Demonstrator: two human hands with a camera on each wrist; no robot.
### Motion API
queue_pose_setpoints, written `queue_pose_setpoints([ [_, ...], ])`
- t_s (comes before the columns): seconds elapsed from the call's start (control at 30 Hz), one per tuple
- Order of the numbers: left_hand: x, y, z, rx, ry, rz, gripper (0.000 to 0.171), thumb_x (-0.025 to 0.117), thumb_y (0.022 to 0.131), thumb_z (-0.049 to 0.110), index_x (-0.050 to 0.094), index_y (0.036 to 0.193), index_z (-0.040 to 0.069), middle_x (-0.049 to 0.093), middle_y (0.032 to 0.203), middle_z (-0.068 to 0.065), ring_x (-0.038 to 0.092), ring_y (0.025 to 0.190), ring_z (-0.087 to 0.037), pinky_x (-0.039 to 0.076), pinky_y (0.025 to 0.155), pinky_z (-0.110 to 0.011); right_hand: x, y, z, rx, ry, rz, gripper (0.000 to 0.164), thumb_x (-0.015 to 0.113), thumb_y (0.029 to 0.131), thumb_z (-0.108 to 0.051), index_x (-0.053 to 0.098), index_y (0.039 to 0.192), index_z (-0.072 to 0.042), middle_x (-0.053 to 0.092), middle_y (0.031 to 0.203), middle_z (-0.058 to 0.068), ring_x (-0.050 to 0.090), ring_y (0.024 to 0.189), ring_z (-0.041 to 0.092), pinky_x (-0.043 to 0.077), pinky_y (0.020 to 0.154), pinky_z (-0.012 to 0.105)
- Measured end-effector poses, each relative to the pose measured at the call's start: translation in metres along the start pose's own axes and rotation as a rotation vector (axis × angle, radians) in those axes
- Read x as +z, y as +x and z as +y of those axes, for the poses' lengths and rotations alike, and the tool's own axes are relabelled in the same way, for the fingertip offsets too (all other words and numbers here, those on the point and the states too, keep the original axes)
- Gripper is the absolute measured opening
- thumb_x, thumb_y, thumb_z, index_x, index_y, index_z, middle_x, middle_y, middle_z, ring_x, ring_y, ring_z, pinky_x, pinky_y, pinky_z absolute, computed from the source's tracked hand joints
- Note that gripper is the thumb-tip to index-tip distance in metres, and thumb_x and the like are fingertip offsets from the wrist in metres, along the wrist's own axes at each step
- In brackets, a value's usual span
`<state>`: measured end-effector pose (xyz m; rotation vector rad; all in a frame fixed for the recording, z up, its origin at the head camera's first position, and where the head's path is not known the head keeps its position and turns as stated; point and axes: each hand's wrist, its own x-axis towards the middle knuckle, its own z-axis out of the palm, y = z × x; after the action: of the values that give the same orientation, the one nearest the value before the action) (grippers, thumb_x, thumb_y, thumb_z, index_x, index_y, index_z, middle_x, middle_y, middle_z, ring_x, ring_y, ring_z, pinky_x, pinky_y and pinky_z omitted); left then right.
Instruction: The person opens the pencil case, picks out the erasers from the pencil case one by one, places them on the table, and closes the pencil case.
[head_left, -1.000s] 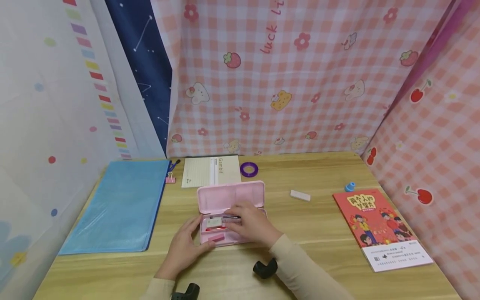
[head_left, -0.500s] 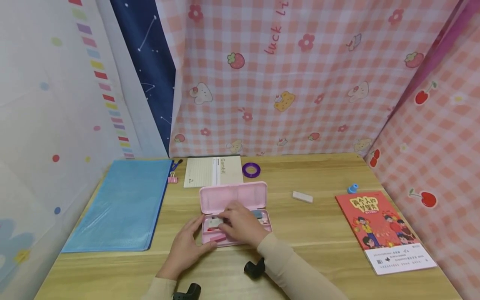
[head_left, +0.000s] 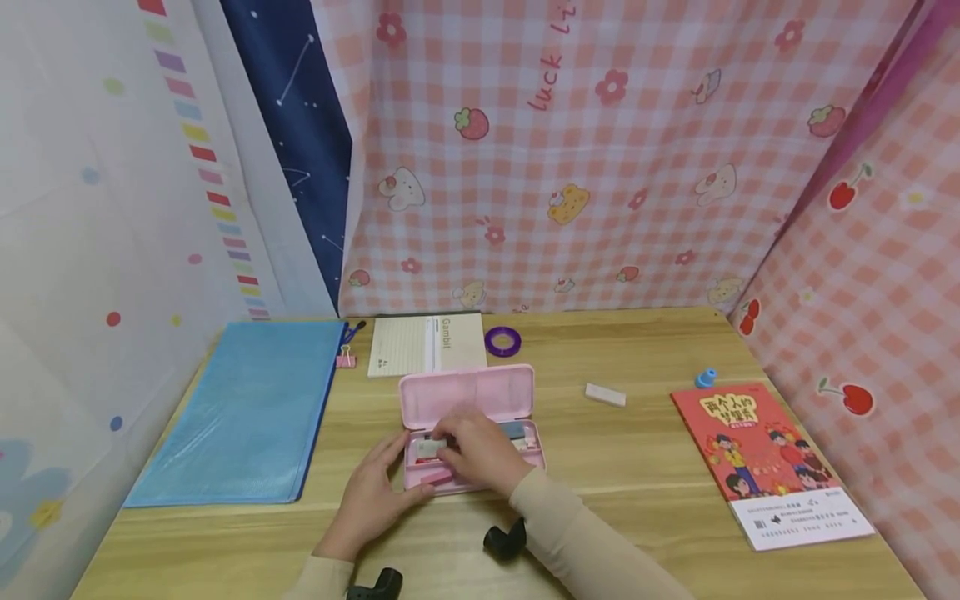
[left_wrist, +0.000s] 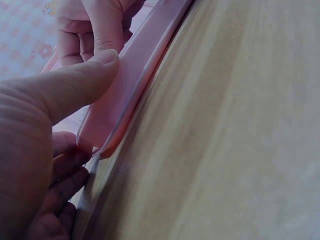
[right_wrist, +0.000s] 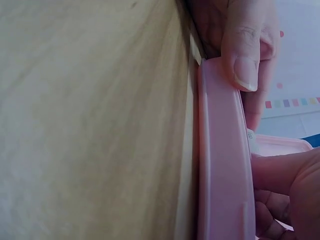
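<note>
A pink pencil case [head_left: 467,393] lies on the table with its lid raised. My left hand [head_left: 375,493] grips its left end, the thumb [left_wrist: 82,85] on the front rim and the fingers along the side. My right hand [head_left: 483,450] reaches into the case with bent fingers, right at a whitish block [head_left: 431,448] that resembles an eraser. I cannot tell whether its fingertips pinch anything, since the hand covers them. A pink strip [head_left: 437,477] lies in the front compartment, and a blue-grey item [head_left: 513,429] shows right of the hand.
Behind the case are a notebook [head_left: 408,346] and a purple tape roll [head_left: 502,340]. A blue folder [head_left: 240,412] and pink binder clip [head_left: 346,360] lie left. Rightward are a white block [head_left: 604,394], a blue cone-shaped piece [head_left: 706,378] and a red book [head_left: 750,450].
My right hand has shifted left inside the case, uncovering the blue-grey item on its right. The left hand keeps its hold on the case's left end. The view has shifted slightly.
</note>
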<state>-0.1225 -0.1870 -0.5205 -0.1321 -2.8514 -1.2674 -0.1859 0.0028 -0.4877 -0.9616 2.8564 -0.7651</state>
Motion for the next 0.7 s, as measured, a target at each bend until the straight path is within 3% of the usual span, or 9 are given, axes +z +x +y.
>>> queue_pose_setpoints([
  [0.2, 0.002, 0.000, -0.002, 0.006, 0.002, 0.006, 0.094, 0.083, 0.069, 0.046, 0.043, 0.144, 0.006, 0.042, 0.146, -0.017, 0.038, 0.134, -0.037, 0.033, 0.108, -0.055, 0.000, -0.001, 0.001, 0.009, 0.081, 0.018, 0.012, 0.070, 0.088, -0.021, 0.072, 0.100, -0.018, 0.067, 0.091, -0.010, 0.058, 0.082, 0.005, 0.052, 0.078, 0.025],
  [0.37, 0.003, 0.000, -0.002, 0.006, -0.003, 0.013, 0.094, 0.084, 0.069, 0.045, 0.043, 0.144, 0.006, 0.043, 0.146, -0.016, 0.038, 0.134, -0.036, 0.033, 0.108, -0.055, -0.014, -0.013, 0.009, 0.029, 0.229, 0.118, 0.007, 0.069, 0.089, -0.018, 0.071, 0.096, -0.018, 0.066, 0.086, -0.011, 0.057, 0.077, 0.002, 0.051, 0.072, 0.022],
  [0.57, 0.003, 0.001, 0.000, -0.026, -0.008, -0.011, 0.097, 0.083, 0.068, 0.049, 0.041, 0.146, 0.008, 0.039, 0.148, -0.016, 0.036, 0.136, -0.037, 0.031, 0.109, -0.056, -0.048, -0.050, 0.042, 0.223, 0.446, 0.230, 0.010, 0.069, 0.089, -0.015, 0.070, 0.098, -0.018, 0.066, 0.086, -0.007, 0.059, 0.074, 0.011, 0.053, 0.065, 0.025],
  [0.7, 0.002, 0.001, 0.000, -0.036, 0.012, -0.013, 0.098, 0.082, 0.068, 0.051, 0.040, 0.146, 0.008, 0.039, 0.149, -0.016, 0.035, 0.136, -0.037, 0.031, 0.109, -0.056, -0.065, -0.074, 0.081, 0.340, 0.447, 0.322, 0.011, 0.069, 0.089, -0.011, 0.070, 0.099, -0.013, 0.066, 0.085, -0.001, 0.058, 0.072, 0.015, 0.051, 0.062, 0.025],
])
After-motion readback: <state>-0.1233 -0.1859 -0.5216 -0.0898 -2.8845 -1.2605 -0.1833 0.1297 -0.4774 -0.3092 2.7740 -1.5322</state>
